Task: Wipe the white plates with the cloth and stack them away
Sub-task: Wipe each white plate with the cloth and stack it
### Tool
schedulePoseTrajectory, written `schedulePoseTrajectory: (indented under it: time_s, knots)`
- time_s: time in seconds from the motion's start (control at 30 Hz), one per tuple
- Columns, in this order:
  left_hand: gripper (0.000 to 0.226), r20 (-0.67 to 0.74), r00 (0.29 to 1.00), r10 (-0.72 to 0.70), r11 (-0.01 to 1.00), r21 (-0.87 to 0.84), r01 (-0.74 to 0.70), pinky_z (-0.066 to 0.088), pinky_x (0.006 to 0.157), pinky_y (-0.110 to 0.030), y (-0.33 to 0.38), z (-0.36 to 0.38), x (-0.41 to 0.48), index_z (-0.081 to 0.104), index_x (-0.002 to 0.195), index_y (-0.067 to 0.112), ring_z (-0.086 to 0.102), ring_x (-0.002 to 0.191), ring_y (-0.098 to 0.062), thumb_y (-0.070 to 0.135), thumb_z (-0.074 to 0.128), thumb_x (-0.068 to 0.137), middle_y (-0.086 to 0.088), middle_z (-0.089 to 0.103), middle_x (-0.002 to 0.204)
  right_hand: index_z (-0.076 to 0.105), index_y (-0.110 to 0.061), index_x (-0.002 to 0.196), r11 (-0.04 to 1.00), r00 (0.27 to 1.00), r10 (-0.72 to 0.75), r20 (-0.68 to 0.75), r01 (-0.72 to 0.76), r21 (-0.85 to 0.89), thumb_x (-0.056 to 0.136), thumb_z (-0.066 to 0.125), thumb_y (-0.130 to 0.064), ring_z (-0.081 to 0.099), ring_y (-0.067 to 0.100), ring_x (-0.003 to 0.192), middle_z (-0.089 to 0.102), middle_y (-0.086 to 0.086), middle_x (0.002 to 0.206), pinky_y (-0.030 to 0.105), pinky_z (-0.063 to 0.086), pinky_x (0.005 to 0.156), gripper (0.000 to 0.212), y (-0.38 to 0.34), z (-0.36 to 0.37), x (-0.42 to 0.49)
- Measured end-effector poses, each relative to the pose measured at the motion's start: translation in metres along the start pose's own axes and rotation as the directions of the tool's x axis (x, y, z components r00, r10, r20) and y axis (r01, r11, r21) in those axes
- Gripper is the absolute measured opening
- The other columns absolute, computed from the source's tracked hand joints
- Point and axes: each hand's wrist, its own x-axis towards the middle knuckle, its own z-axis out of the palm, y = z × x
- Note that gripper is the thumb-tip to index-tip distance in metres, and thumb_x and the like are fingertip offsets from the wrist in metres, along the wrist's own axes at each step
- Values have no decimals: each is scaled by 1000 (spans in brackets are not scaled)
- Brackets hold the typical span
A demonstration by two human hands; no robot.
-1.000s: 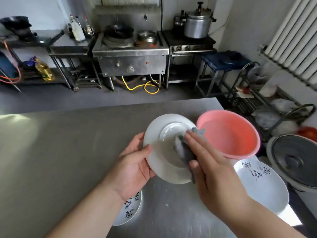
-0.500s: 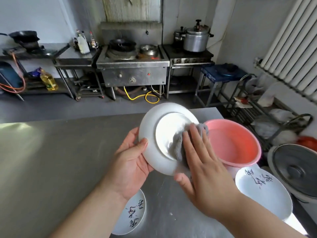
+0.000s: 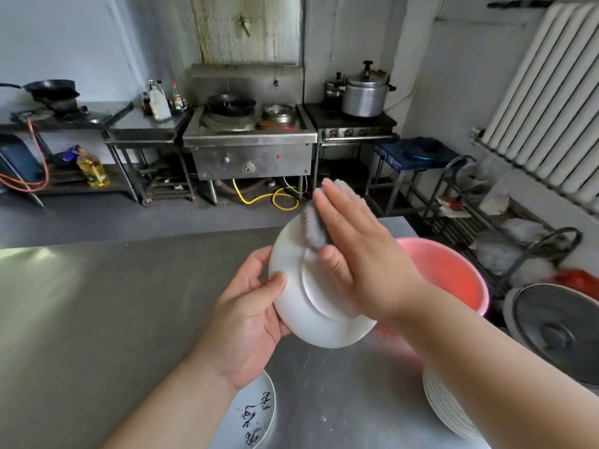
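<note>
A white plate [image 3: 293, 306] is held tilted above the steel table [image 3: 97, 319], its underside and foot ring facing me. My left hand [image 3: 249, 312] grips its left rim, thumb on the near face and fingers behind. My right hand [image 3: 353, 254] lies flat with straight fingers, pressing a grey cloth [image 3: 312, 230] against the plate's upper edge. Under my left forearm lies a white plate with black writing [image 3: 256, 419]. A stack of white plates [image 3: 444, 403] sits at the lower right, partly hidden by my right arm.
A pink basin [image 3: 453, 270] stands on the table just right of the held plate. Beyond the table's right edge is a round metal lid [image 3: 557, 332] and a wire rack [image 3: 505, 241]. Stoves and pots [image 3: 364, 95] line the far wall across the floor.
The plate has been raised and tipped further up. My right hand slid the cloth from the plate's middle to its top edge. The view tilted upward.
</note>
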Motion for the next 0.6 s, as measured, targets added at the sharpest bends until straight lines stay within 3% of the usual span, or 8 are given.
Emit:
schedulePoseTrajectory:
  time_s: [0.07, 0.1, 0.2, 0.27, 0.37, 0.43, 0.47, 0.6]
  knots:
    - [50, -7, 1000, 4, 1000, 17, -4, 63, 85, -47, 5, 0, 0, 55, 142, 14, 70, 115, -32, 15, 56, 92, -18, 69, 134, 32, 1, 159, 993, 994, 98, -41, -95, 63, 104, 17, -59, 23, 32, 158, 29, 18, 168, 52, 24, 126, 82, 1, -2, -4]
    - [50, -5, 1000, 1, 999, 38, -1, 63, 83, -46, 4, 0, 0, 57, 140, 16, 71, 113, -30, 15, 56, 91, -17, 70, 132, 35, 2, 158, 996, 996, 73, -52, -71, 55, 105, 15, -59, 27, 34, 156, 33, 18, 166, 52, 26, 125, 83, -3, -1, -7]
    - [43, -2, 1000, 1, 984, 180, 0, 61, 73, -37, -5, 5, -2, 70, 124, 30, 73, 101, -20, 12, 57, 88, -7, 76, 117, 49, 2, 151, 985, 985, -170, -8, 170, -22, 109, 21, -51, 47, 39, 143, 46, 19, 158, 52, 35, 118, 73, -24, 4, -4]
    - [43, -8, 1000, 1, 976, 219, 1, 61, 75, -39, -9, 9, -4, 72, 120, 35, 73, 102, -20, 11, 57, 88, -6, 76, 115, 52, 0, 149, 973, 975, -221, -26, 219, -70, 110, 36, -36, 56, 37, 133, 51, 16, 154, 47, 43, 111, 56, -28, 4, 3]
    - [45, -2, 1000, -3, 984, 177, 3, 60, 81, -46, -5, 7, -6, 62, 136, 21, 71, 108, -32, 15, 58, 91, -20, 72, 124, 56, -1, 146, 1000, 992, -6, -128, 5, -9, 105, 47, -16, 59, 33, 130, 58, 13, 147, 43, 46, 108, 45, -18, -2, 2]
    - [46, -14, 1000, -4, 979, 206, 7, 58, 80, -48, -1, 3, -7, 59, 137, 16, 70, 106, -38, 17, 59, 91, -25, 71, 124, 58, -5, 144, 973, 960, 228, -163, -220, 65, 108, 45, -15, 60, 30, 128, 61, 9, 143, 39, 47, 105, 40, -12, -5, -7]
    - [46, -16, 1000, -11, 975, 223, 15, 57, 81, -48, -1, 2, -8, 59, 137, 16, 69, 106, -38, 18, 59, 91, -26, 70, 123, 59, -6, 143, 963, 949, 267, -167, -259, 71, 109, 45, -16, 61, 30, 125, 62, 9, 140, 39, 47, 104, 38, -13, -5, -11]
    - [44, 13, 999, -46, 971, 235, 42, 55, 85, -45, -5, 5, -10, 61, 135, 18, 68, 106, -35, 16, 60, 91, -29, 69, 124, 68, -2, 127, 994, 987, -54, -152, 38, -105, 104, 49, -22, 63, 35, 107, 67, 12, 121, 45, 50, 96, 36, -24, 1, -18]
